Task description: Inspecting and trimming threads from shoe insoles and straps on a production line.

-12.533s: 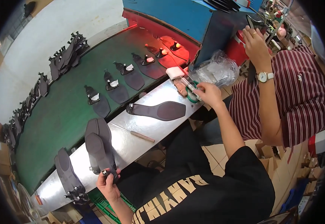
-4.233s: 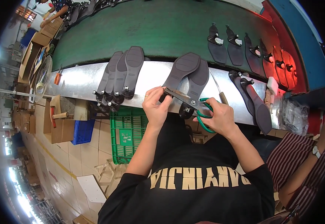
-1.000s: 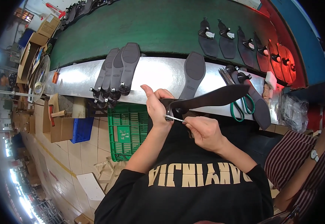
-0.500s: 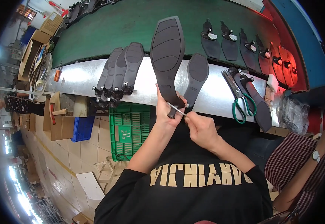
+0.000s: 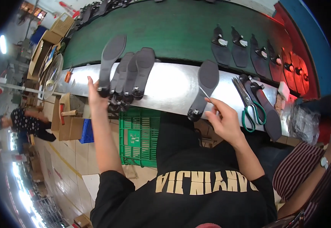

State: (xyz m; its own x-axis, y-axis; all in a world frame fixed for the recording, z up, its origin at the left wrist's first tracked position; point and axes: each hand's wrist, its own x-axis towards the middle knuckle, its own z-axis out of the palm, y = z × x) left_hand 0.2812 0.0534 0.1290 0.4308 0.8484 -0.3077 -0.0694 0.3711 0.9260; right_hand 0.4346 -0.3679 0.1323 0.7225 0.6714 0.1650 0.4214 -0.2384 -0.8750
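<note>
At the left end of a row of upturned black heeled shoes (image 5: 144, 66), my left hand (image 5: 98, 99) is at the heel of another upturned shoe (image 5: 112, 51). Its fingers are partly hidden, but the hand appears to support that shoe, which rises above its neighbours. My right hand (image 5: 224, 119) pinches a thin, light-coloured rod-shaped tool (image 5: 204, 92). Under the tool's tip, a single upturned shoe (image 5: 208, 76) lies on the metal ledge (image 5: 169, 81), heel toward me. Whether the tip touches its sole I cannot tell.
Green-handled scissors (image 5: 253, 114) and a shoe (image 5: 272, 121) lie to the right. Several shoes stand on the green belt (image 5: 173, 30). A green crate (image 5: 139, 140) is below the ledge, an orange-handled screwdriver (image 5: 68, 75) at left. A striped-sleeved person (image 5: 298, 167) sits at right.
My left hand has carried the shoe from the middle to the row at left. My right hand, still with the tool, has drawn away from it to the right, over the single shoe.
</note>
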